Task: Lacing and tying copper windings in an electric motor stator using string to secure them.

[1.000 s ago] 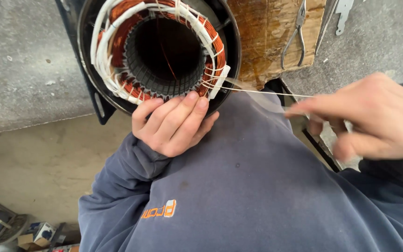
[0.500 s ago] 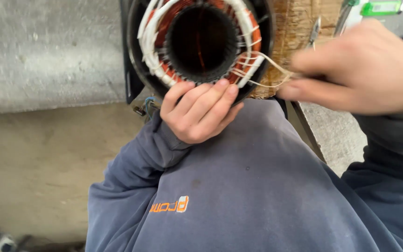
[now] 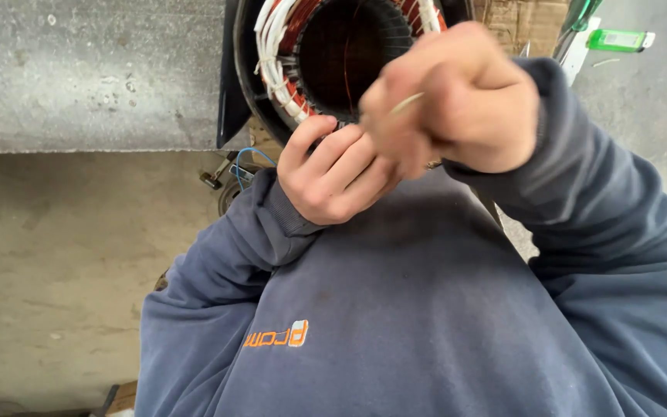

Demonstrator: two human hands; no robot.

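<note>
Right hand (image 3: 457, 100) was nearest, raised in front of the motor core (image 3: 349, 62), fist pinching a pale cord (image 3: 407, 103). Left hand (image 3: 333, 174) sat below the core, fingers curled closed against its lower rim. Risk: a hard tug might snap the cord or nick the copper windings (image 3: 291, 35).
</note>
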